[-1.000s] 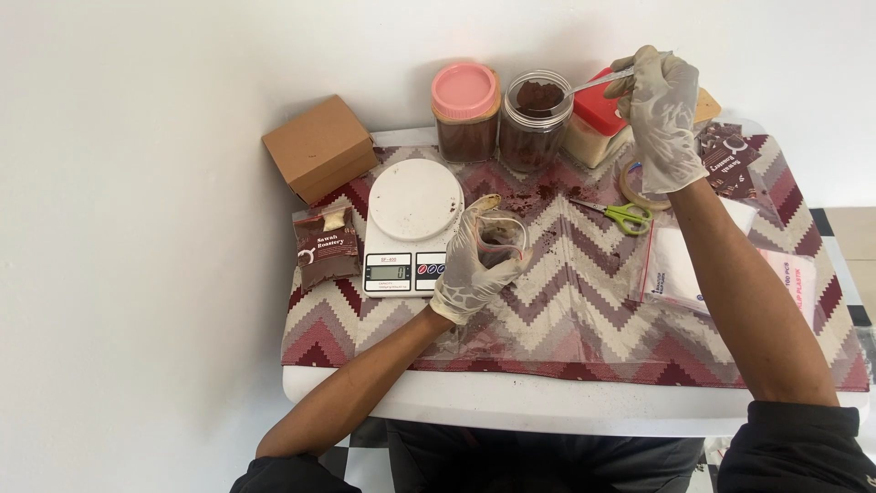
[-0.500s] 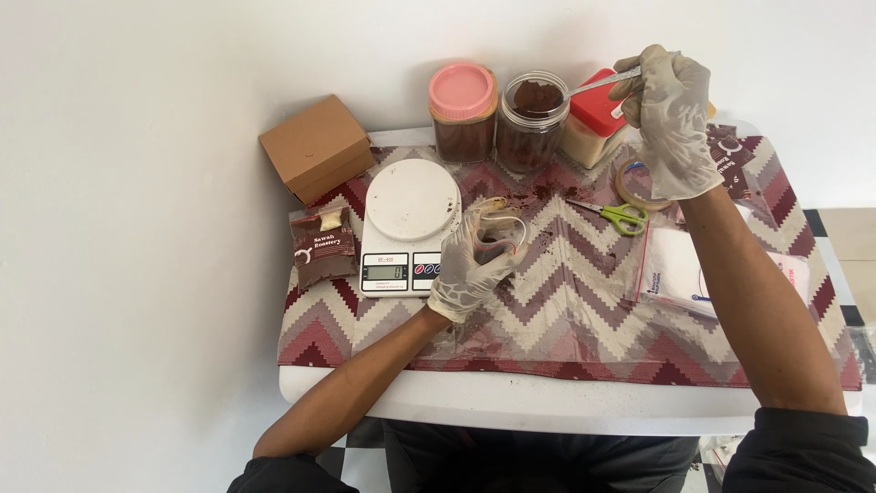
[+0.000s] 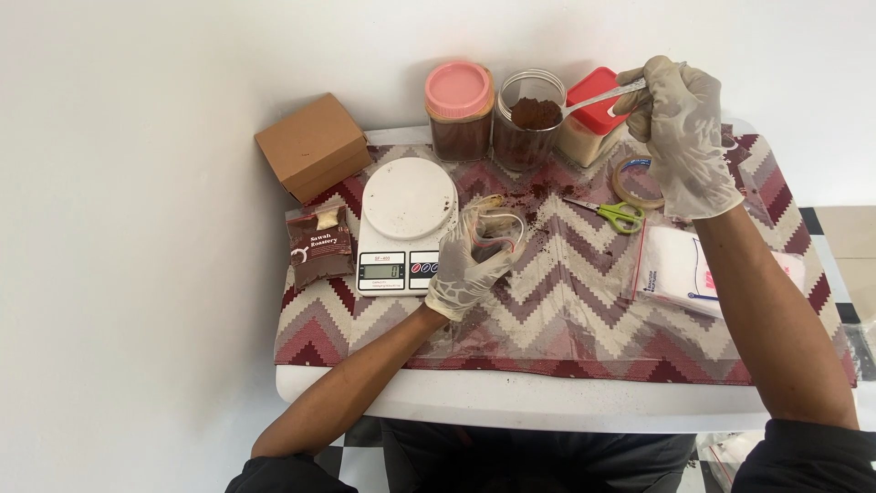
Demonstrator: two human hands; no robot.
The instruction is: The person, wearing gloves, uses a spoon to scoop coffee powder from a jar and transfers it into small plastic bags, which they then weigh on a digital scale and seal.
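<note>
Right hand grips spoon over open jar; left hand grips bag

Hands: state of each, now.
Left hand: closed on a small clear bag.
Right hand: closed on a spoon of brown powder above the open jar.

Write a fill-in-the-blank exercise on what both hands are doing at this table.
1. The right hand holds a ____ heaped with brown powder over the open jar.
2. The left hand holds a small clear ____.
3. The scale lies to the ____ of the left hand.
4. The closed jar has a ____ lid.

Missing words: spoon; bag; left; pink
</note>
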